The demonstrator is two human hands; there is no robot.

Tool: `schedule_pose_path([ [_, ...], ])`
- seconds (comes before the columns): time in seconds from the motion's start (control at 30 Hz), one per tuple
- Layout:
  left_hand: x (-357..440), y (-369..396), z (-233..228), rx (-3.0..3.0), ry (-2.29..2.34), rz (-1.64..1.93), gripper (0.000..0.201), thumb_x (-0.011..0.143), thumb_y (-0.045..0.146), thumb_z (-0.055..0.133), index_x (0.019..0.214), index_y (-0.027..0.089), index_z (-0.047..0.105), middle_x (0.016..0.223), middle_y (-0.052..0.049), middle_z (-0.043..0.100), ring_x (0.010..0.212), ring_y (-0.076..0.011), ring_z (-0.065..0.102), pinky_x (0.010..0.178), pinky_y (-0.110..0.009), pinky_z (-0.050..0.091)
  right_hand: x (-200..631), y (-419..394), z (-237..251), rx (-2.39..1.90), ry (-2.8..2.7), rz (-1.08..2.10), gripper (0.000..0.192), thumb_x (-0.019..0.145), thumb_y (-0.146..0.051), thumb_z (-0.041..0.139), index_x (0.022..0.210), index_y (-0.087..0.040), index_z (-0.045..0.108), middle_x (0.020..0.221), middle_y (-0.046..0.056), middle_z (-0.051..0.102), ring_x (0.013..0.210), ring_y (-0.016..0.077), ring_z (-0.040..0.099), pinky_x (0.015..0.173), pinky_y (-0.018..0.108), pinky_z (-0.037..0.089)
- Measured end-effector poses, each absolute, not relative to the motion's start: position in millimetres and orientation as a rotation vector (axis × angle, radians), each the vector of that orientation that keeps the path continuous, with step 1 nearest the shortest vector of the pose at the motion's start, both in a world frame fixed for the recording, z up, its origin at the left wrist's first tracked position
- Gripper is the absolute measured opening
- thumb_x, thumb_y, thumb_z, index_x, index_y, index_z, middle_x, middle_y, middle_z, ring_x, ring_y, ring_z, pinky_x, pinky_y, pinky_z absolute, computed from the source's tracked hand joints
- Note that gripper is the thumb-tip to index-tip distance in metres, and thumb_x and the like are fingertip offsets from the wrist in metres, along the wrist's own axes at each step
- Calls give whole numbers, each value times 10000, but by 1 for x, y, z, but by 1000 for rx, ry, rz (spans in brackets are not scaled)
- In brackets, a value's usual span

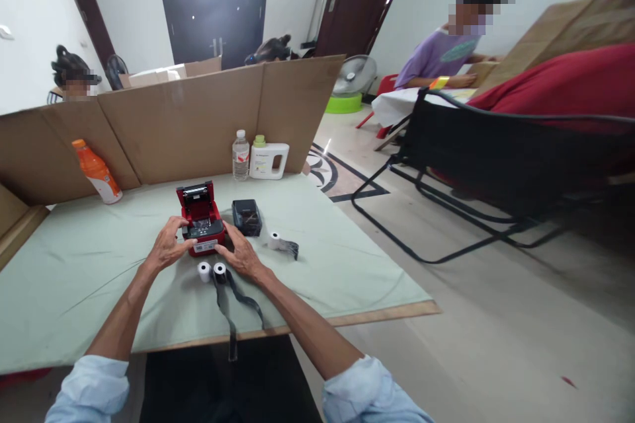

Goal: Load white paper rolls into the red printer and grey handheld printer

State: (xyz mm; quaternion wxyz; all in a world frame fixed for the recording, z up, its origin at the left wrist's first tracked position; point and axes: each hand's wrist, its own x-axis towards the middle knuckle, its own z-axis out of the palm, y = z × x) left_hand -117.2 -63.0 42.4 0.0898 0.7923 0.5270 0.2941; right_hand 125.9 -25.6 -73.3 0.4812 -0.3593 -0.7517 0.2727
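Note:
A small red printer (pixel 201 221) with its lid raised stands on the green-covered table (pixel 74 277). My left hand (pixel 166 246) grips its left side and my right hand (pixel 241 253) presses against its right front corner. Just in front of the printer lie two small white paper rolls (pixel 211 271), with dark paper strips trailing from them toward the table's near edge. A black box-shaped device (pixel 247 217) sits right of the printer, and a third roll (pixel 274 240) with a short dark strip lies beside it.
An orange bottle (pixel 97 172), a water bottle (pixel 241 155) and a white jug (pixel 268 159) stand along a cardboard screen (pixel 188 119) at the table's back. A black folding chair (pixel 496 165) and a seated person (pixel 446 56) are on the right; another person (pixel 74 76) sits behind the screen.

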Motion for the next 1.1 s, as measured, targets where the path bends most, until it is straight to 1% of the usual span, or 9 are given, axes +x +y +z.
schedule_pose_path([
  [0.17, -125, -36, 56, 2333, 1447, 805, 328, 919, 311, 591, 1219, 229, 695, 1309, -102, 706, 1163, -266, 670, 900, -407, 603, 133, -23, -45, -809, -1818, 523, 602, 993, -405, 626, 1546, -196, 512, 1515, 173, 577, 1429, 315, 526, 1240, 536, 407],
  [0.33, -123, 1, 64, 2418, 1540, 623, 424, 787, 138, 572, 1148, 211, 782, 1207, -91, 787, 1103, -260, 713, 1032, -409, 550, 131, -17, -14, -775, -1878, 457, 452, 992, -311, 609, 1438, -241, 627, 1398, 130, 667, 1328, 293, 594, 1197, 518, 458],
  [0.47, -106, 18, 67, 2428, 1579, 472, 462, 728, 118, 580, 1101, 238, 824, 1101, -58, 827, 1012, -246, 738, 938, -326, 564, 128, -10, -5, -795, -1927, 437, 428, 961, -245, 613, 1385, -225, 664, 1335, 138, 693, 1280, 296, 617, 1167, 511, 483],
  [0.6, -92, 21, 65, 2393, 1662, 454, 401, 713, 117, 568, 956, 271, 847, 946, -37, 834, 851, -231, 725, 780, -289, 542, 133, -6, 0, -792, -1941, 488, 415, 955, -218, 599, 1364, -228, 668, 1295, 128, 695, 1222, 280, 641, 1092, 470, 540],
  [0.73, -88, 19, 71, 2358, 1750, 566, 405, 771, 116, 503, 989, 220, 828, 855, -58, 799, 772, -219, 685, 731, -293, 506, 141, 5, 19, -808, -1918, 534, 457, 940, -258, 640, 1396, -226, 645, 1294, 120, 685, 1134, 265, 661, 1015, 441, 571],
  [0.87, -78, 17, 94, 2377, 1586, 684, 356, 797, 121, 473, 948, 166, 793, 766, -32, 731, 680, -172, 603, 669, -271, 458, 143, 20, 50, -834, -1887, 620, 592, 838, -281, 764, 1410, -195, 637, 1294, 115, 694, 1006, 240, 674, 898, 398, 585],
  [0.93, -68, 13, 108, 2363, 1435, 746, 283, 829, 156, 489, 887, 149, 766, 751, -23, 700, 683, -157, 575, 647, -256, 438, 144, 22, 63, -781, -1882, 725, 480, 838, -289, 759, 1303, -185, 704, 1184, 79, 740, 911, 202, 678, 840, 350, 574],
  [1.03, -51, 3, 121, 2277, 1242, 803, 225, 904, 272, 547, 889, 142, 729, 749, -12, 666, 692, -146, 558, 630, -240, 434, 150, 14, 73, -704, -1792, 881, 224, 893, -363, 706, 990, -174, 776, 858, 10, 741, 767, 155, 652, 723, 275, 542],
  [1.1, -42, -5, 122, 2183, 1141, 814, 228, 908, 339, 607, 942, 140, 713, 792, -17, 676, 711, -145, 579, 650, -244, 460, 160, 3, 72, -719, -1664, 979, 288, 901, -453, 708, 883, -170, 756, 691, -16, 672, 654, 136, 612, 607, 241, 506],
])
